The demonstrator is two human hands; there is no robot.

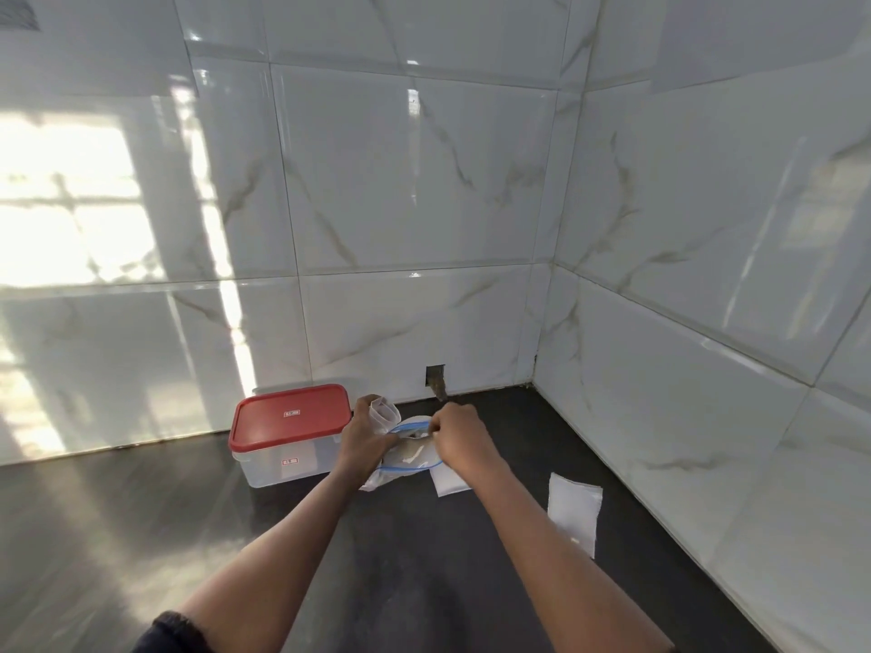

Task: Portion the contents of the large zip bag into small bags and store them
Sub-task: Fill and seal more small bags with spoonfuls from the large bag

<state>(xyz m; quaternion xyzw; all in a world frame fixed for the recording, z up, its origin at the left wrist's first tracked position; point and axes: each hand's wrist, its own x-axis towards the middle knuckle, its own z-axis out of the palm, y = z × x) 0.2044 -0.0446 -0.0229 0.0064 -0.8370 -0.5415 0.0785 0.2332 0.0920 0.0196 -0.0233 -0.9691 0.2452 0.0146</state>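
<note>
one red-lidded box [292, 431] left of zip bag [409, 457]; small bag [575, 516] right.

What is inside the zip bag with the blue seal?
Brownish-grey contents show through the zip bag, kind unclear; the grip of the right hand hides the mouth's right part.

Left grip [365, 435] is clutching a rolled white bag [382, 414] beside the large zip bag [410, 457], while the right grip [455, 435] is pinching its blue-lined mouth. A red-lidded container [292, 414] is sitting just left on the dark desk [424, 582]. One small bag [447, 483] is lying under the right wrist, and another flat bag [575, 511] is lying nearer, further right.
</note>
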